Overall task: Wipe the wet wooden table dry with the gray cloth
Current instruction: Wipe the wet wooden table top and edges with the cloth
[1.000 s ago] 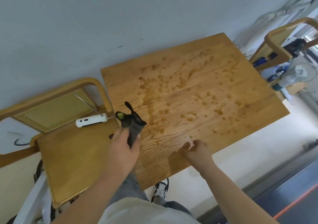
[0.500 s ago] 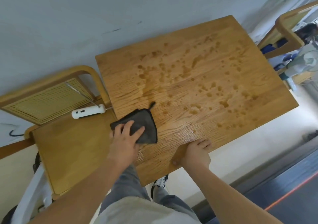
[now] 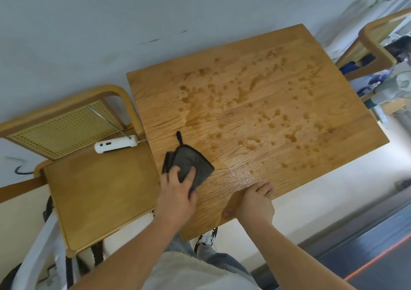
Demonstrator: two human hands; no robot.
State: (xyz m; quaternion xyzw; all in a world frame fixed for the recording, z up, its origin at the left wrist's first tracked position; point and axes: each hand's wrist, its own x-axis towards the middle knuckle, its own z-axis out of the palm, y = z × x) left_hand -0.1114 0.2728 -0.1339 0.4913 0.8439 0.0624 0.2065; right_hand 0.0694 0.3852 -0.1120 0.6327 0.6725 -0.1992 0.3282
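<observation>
Head view looks down on the wooden table (image 3: 155, 94), which fills the middle of my sight with its far edge toward the wall, and by my judgement the wiping has barely begun. Nearly the whole top is wet. Drops and small puddles (image 3: 251, 145) are scattered from the far left part across to the right side, and a glossy film lies on the near part between my hands. Only the narrow strip along the left edge and the near left corner look dry, and I cannot tell whether the cloth dried them. Just beside the table on the left stands a wooden chair (image 3: 100, 200) with a cane back, no part of the job. My left hand (image 3: 175, 196) lies flat on the gray cloth (image 3: 193, 158), fingers straight and a little spread, pressing it onto the table near the left edge. My right hand (image 3: 255, 203) rests open at the near edge, fingers laid on the top as if to brace the table, and it holds nothing. The cloth is folded into a thick pad. On the chair seat, apart from the cloth, lies a white device (image 3: 115, 145). The cloth's small loop (image 3: 179, 137) points toward the wall. What is left, as I see it, is almost everything: the middle, the far side, the right side, then the film near me.
</observation>
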